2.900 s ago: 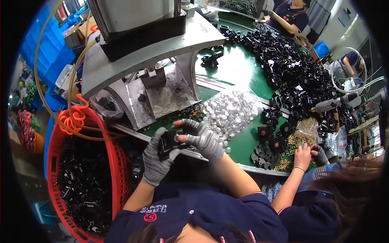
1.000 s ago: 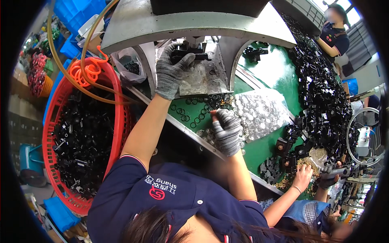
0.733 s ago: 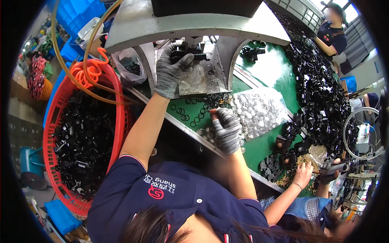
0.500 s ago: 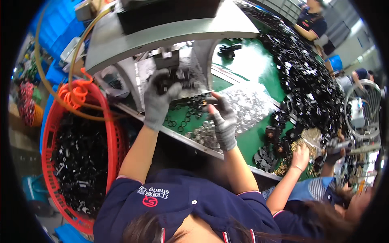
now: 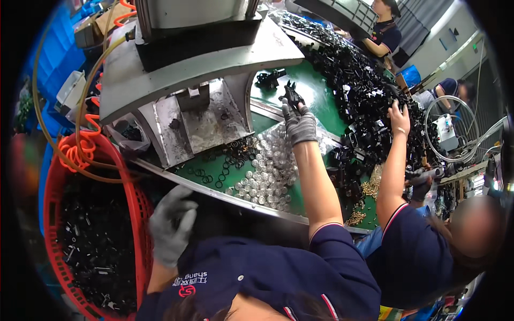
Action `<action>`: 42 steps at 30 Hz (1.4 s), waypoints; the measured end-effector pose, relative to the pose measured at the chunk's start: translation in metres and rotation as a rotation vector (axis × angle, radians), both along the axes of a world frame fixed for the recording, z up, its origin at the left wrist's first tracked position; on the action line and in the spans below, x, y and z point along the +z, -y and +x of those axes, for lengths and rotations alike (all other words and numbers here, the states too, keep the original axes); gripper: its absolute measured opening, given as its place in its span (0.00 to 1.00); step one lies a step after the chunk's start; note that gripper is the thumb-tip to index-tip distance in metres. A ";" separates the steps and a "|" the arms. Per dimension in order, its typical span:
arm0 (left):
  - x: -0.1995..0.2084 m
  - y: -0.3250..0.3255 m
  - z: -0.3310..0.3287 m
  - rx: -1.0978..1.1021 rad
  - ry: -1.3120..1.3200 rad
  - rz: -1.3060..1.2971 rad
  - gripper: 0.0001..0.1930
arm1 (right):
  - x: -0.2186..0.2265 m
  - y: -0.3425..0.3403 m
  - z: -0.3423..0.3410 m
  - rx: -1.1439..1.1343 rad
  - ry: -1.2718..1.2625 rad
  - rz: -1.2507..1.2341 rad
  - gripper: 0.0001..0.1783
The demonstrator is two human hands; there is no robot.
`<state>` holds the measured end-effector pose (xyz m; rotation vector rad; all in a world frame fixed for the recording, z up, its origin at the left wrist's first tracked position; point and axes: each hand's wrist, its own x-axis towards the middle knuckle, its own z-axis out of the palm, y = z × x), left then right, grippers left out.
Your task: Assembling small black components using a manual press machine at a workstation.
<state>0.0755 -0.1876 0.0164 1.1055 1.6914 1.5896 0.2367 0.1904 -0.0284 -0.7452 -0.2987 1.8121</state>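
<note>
My right hand (image 5: 301, 125), in a grey glove, reaches over the green tabletop. Its fingers are closed on a black plastic part (image 5: 292, 96) with a pronged upper end. Just beyond lies a similar black part (image 5: 271, 78) on the table. My left hand (image 5: 172, 224), also gloved in grey, hangs between the table edge and the red basket (image 5: 140, 214). Its fingers are apart, and I see nothing in them. Ahead of it stands a metal press (image 5: 203, 56) with a grey bed plate (image 5: 211, 131) under its arch.
Small silver caps (image 5: 262, 182) and black rings (image 5: 220, 176) lie along the table's front. A long heap of black parts (image 5: 364, 96) covers the right side. Beside me a co-worker's arm (image 5: 393, 160) reaches into it, near brass pieces (image 5: 369, 187). Orange coiled hose (image 5: 80, 150) hangs by the basket.
My left hand has left the press and dropped back beside the red basket. My right hand has moved forward and taken hold of a black part. The co-worker's hand has shifted up the heap.
</note>
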 end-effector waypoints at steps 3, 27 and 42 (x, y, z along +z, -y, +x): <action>0.042 0.049 -0.007 0.313 0.028 0.043 0.23 | -0.022 -0.010 -0.010 0.000 0.094 0.090 0.14; -0.163 0.260 -0.184 0.052 -1.063 -1.560 0.37 | -0.009 0.136 -0.009 0.688 1.553 1.552 0.08; -0.184 0.293 -0.234 0.066 -0.860 -1.541 0.32 | -0.020 0.132 0.004 0.461 0.934 1.197 0.04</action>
